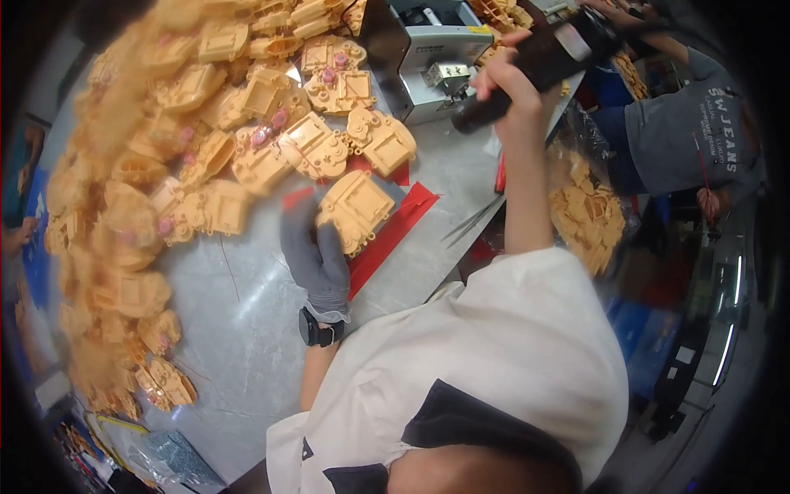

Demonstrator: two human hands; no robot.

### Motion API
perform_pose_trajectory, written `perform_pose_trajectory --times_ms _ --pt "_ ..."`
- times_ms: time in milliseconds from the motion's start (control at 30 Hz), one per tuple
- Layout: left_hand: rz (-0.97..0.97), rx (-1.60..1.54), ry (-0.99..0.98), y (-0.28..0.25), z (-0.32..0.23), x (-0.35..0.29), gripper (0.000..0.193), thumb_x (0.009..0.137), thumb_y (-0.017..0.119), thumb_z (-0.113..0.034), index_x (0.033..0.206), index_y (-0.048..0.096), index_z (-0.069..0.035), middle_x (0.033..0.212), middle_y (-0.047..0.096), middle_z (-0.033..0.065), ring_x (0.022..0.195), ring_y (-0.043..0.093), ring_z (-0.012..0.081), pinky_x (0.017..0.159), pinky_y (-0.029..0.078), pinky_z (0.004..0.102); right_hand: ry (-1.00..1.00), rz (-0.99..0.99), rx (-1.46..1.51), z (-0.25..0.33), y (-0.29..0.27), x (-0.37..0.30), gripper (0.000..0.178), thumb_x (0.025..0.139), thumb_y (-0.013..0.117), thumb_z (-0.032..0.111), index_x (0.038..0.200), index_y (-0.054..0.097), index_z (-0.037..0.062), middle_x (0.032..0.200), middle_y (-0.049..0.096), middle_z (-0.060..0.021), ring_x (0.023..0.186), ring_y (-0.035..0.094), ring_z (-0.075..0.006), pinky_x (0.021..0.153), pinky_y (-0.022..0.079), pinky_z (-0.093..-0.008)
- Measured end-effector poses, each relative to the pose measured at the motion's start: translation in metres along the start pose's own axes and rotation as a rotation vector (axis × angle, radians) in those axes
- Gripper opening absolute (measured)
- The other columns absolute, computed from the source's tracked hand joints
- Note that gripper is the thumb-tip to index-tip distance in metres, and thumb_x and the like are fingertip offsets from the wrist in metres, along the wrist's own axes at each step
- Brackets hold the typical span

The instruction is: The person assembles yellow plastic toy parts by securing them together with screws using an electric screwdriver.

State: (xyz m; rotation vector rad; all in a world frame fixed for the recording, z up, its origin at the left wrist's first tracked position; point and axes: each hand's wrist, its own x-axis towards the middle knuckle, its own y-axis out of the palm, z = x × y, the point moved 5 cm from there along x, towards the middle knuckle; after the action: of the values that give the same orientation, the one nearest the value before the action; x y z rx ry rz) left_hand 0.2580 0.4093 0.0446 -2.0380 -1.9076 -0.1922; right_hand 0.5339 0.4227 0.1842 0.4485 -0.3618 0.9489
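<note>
My left hand (pixel 317 251), in a grey glove with a dark watch at the wrist, grips the side of an orange plastic housing (pixel 356 211). The housing lies over a red strip (pixel 397 235) on the grey tabletop (pixel 218 305). Raised at the upper right, my bare right hand (pixel 514 86) has its fingers wrapped round a black electric screwdriver (pixel 568 51). The tool is held slantwise, with its blunt lower end down and left, well apart from the housing. No bit can be made out on it.
Many similar orange housings (pixel 313 144) crowd the table's left and far side, some with small pink parts. A grey screw feeder (pixel 440 70) stands at the back. Red-handled scissors (pixel 473 221) lie near the right edge. Beyond are a bag of orange parts (pixel 586 206) and a co-worker (pixel 683 123).
</note>
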Motion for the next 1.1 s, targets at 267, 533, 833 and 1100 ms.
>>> perform_pose_trajectory --times_ms 267,533,833,1100 --pt "-0.005 0.122 0.079 0.003 -0.002 0.010 0.027 0.087 0.043 -0.009 0.109 0.052 0.004 0.099 0.056 0.0178 0.092 0.052 0.0329 0.088 0.038 0.0402 -0.014 0.428 0.305 0.036 0.050 -0.068 0.044 0.073 0.044 0.003 0.117 0.038 0.0045 0.063 0.045 -0.0054 0.051 0.047 -0.0160 0.064 0.044 -0.0351" --pt "-0.041 -0.003 0.023 -0.001 -0.003 0.013 0.023 0.085 0.043 -0.004 0.104 0.052 0.004 0.089 0.056 0.0170 0.081 0.051 0.0302 0.076 0.042 0.0368 0.089 0.429 0.194 0.024 0.077 -0.090 0.043 0.073 0.046 0.004 0.114 0.036 0.0020 0.061 0.045 -0.0058 0.050 0.048 -0.0158 0.062 0.046 -0.0352" --pt "-0.068 -0.023 -0.003 -0.004 0.003 0.011 0.021 0.085 0.047 -0.008 0.103 0.054 0.001 0.091 0.058 0.0161 0.084 0.053 0.0325 0.084 0.040 0.0398 0.083 0.410 0.170 0.017 0.072 -0.081 0.042 0.074 0.046 0.003 0.115 0.039 0.0024 0.062 0.043 -0.0056 0.050 0.048 -0.0168 0.063 0.044 -0.0352" --pt "-0.055 -0.016 -0.023 -0.003 0.003 0.011 0.021 0.085 0.049 -0.010 0.103 0.054 0.000 0.092 0.060 0.0149 0.087 0.054 0.0321 0.089 0.038 0.0408 0.127 0.404 0.147 0.011 0.074 -0.080 0.041 0.075 0.046 0.003 0.115 0.041 0.0025 0.062 0.043 -0.0053 0.050 0.047 -0.0163 0.064 0.044 -0.0347"
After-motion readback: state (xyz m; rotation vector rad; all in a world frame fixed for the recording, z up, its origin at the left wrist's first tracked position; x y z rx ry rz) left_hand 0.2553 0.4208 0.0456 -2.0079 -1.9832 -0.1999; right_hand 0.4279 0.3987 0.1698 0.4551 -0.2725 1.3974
